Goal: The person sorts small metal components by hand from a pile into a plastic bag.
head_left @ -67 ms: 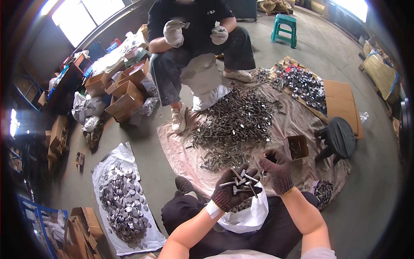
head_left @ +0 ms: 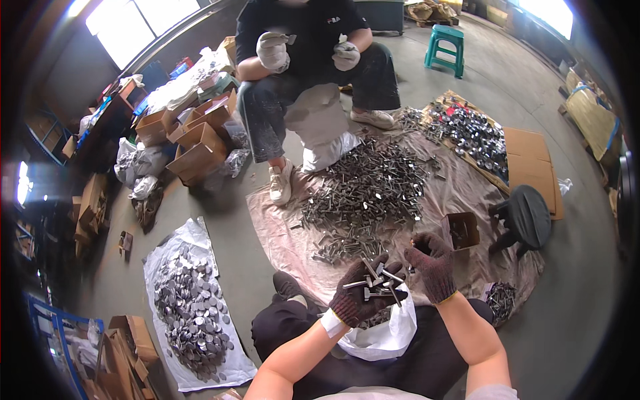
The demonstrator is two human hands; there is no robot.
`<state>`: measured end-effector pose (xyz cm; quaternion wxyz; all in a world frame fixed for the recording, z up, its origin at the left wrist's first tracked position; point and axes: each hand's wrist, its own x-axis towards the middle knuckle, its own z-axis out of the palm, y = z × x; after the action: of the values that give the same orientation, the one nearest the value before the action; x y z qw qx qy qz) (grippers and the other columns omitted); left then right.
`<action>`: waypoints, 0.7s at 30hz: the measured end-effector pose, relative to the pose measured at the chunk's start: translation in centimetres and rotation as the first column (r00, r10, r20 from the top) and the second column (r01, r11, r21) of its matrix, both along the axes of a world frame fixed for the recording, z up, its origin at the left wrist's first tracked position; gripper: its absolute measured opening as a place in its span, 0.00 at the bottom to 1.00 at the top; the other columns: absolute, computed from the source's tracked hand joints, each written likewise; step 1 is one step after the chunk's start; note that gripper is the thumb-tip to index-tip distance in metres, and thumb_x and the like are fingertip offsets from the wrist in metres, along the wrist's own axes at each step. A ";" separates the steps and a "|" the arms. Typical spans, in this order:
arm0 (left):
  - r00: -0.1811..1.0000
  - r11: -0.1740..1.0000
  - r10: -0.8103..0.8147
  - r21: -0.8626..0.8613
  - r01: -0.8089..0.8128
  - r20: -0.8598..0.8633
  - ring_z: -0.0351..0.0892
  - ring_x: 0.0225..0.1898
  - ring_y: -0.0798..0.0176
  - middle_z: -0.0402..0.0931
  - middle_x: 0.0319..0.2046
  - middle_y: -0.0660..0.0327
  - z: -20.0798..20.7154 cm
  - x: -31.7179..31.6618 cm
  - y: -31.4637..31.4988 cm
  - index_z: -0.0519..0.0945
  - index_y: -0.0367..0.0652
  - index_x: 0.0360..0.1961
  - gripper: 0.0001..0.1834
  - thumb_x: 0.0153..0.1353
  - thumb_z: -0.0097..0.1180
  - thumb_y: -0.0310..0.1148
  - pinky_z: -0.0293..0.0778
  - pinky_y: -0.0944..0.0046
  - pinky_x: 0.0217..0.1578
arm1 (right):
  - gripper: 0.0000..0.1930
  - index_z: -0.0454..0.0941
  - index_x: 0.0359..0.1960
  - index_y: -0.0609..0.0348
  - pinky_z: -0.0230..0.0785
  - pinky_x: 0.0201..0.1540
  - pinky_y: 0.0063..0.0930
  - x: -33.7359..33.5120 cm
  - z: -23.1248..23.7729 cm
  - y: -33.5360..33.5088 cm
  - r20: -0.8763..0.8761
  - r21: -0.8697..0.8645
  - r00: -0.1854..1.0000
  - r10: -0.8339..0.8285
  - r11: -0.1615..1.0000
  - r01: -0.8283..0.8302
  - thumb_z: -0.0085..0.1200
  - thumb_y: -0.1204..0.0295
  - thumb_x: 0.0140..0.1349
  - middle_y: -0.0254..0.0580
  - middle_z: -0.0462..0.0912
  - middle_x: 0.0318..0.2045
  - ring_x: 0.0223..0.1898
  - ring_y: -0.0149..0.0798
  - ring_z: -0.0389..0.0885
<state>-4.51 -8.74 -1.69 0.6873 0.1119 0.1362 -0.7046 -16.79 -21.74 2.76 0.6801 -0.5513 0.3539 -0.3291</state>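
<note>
My left hand point(head_left: 355, 305), in a dark knitted glove, lies palm up and cups several T-shaped metal bolts point(head_left: 379, 280). My right hand point(head_left: 432, 268), gloved alike, is raised just right of it with thumb and fingers curled together; what sits between the fingertips is too small to make out. A white sack point(head_left: 390, 338), with more metal pieces inside, rests open in my lap under both hands. Beyond them a large heap of similar metal pieces point(head_left: 367, 190) covers a pinkish cloth point(head_left: 273, 223).
Opposite sits a person in white gloves point(head_left: 273, 52), holding small pieces, with a pale sack point(head_left: 317, 120) between the knees. Right stand a small open box point(head_left: 472, 230), a dark stool point(head_left: 527, 215) and flat cardboard point(head_left: 531, 160). Metal discs point(head_left: 190, 307) lie on a white sheet point(head_left: 200, 243) at left.
The whole view has shifted slightly. Both my hands keep nearly the same pose, and the bolts stay in my left palm.
</note>
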 end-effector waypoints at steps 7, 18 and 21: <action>0.959 0.997 0.004 -0.081 0.019 0.282 0.75 0.57 0.52 0.74 0.58 0.55 -0.2 -0.2 1.4 0.68 0.44 0.64 0.28 0.67 0.52 0.46 0.72 0.38 0.57 | 0.15 0.81 0.38 0.54 0.74 0.36 0.37 0.0 1.7 1.6 -0.147 -0.765 0.983 0.110 0.618 -0.184 0.66 0.79 0.46 0.45 0.82 0.31 0.33 0.48 0.81; 0.995 0.988 -0.045 -0.142 0.057 0.087 0.75 0.55 0.53 0.76 0.55 0.55 0.5 0.6 2.6 0.70 0.43 0.63 0.32 0.65 0.52 0.52 0.69 0.47 0.59 | 0.17 0.78 0.35 0.55 0.75 0.37 0.43 0.5 2.0 3.2 -0.168 -0.937 0.957 0.238 0.263 -0.230 0.65 0.80 0.39 0.41 0.81 0.34 0.37 0.50 0.82; 0.998 0.993 -0.048 -0.110 0.052 0.036 0.76 0.54 0.52 0.76 0.53 0.55 -0.2 0.1 2.8 0.71 0.44 0.62 0.30 0.66 0.51 0.52 0.70 0.46 0.58 | 0.17 0.78 0.35 0.55 0.75 0.37 0.42 0.3 1.9 3.6 -0.195 -0.944 0.958 0.211 0.224 -0.242 0.65 0.80 0.39 0.40 0.81 0.33 0.37 0.49 0.82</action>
<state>-4.41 -5.98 -1.86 0.6768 0.0887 0.0825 -0.7262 -16.53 -18.18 4.61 0.2409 -0.8987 0.0062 -0.3664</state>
